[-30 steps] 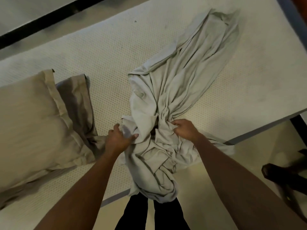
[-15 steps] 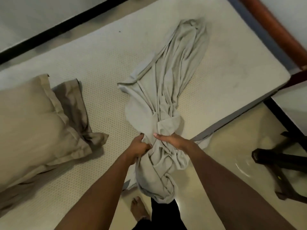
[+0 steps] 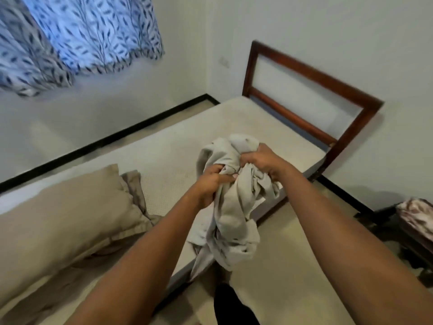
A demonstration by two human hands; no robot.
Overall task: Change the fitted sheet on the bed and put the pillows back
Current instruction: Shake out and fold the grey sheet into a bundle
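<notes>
Both the left hand (image 3: 208, 184) and right hand (image 3: 260, 158) clench the bunched sheet (image 3: 234, 219), fingers curled in, likely for removal. The pillow (image 3: 65, 212) lies aside.

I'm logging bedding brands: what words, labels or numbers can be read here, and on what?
None readable. The sheet shows no tag or print, the pillow none either; the curtain carries a leaf pattern, not letters; the small wall plate beside the headboard is too blurred to tell.

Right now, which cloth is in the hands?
The pale grey sheet: left hand and right hand grip it; the tan pillow lies on the mattress.
</notes>
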